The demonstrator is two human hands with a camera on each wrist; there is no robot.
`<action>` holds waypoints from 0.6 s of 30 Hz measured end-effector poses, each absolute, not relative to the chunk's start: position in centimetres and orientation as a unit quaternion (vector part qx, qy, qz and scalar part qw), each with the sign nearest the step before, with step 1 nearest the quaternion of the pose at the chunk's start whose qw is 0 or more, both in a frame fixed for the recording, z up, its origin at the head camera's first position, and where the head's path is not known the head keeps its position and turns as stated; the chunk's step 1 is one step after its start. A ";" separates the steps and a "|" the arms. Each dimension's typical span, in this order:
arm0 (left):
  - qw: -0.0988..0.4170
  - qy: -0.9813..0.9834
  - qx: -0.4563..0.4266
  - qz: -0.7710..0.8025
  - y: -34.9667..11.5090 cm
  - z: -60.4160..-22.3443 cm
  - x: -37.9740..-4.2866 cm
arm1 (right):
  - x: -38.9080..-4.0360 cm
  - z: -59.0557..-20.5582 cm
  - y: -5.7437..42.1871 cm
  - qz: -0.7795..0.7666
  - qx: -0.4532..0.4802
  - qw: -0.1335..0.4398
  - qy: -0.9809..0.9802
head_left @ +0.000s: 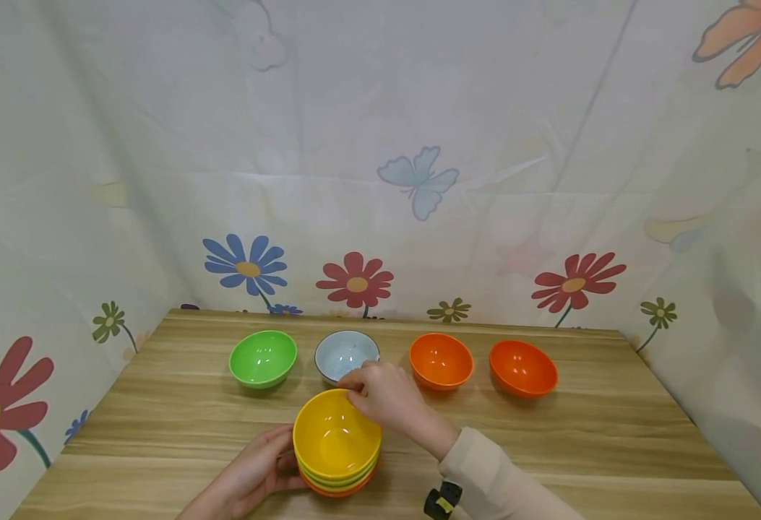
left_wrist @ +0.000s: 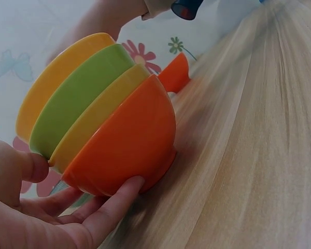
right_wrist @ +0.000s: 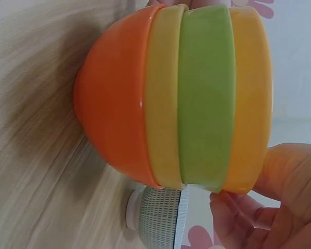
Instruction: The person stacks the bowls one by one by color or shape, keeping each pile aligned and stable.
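A stack of bowls stands at the front middle of the table: an orange bowl at the bottom, then a yellow bowl, a green bowl and a second yellow bowl on top. My left hand holds the stack from the left, fingers against the orange bowl and thumb by the rims above it. From the far right side, my right hand pinches the top yellow bowl's rim, thumb inside. In the right wrist view its fingertips lie close under that rim, beside the green bowl.
Behind the stack, a row of separate bowls crosses the wooden table: a green bowl, a pale patterned bowl and two orange bowls. A flower-printed curtain hangs behind and at both sides.
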State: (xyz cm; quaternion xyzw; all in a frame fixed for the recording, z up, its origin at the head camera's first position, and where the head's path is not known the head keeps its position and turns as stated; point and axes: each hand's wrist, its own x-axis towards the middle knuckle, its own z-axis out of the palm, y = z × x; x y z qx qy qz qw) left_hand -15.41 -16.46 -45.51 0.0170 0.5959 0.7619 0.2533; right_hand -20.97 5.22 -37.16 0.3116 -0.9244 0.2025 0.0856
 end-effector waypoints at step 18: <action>0.256 0.589 0.016 0.766 -16.5 -45.7 -15.4 | -20.8 -39.2 7.0 0.314 0.261 0.077 -0.909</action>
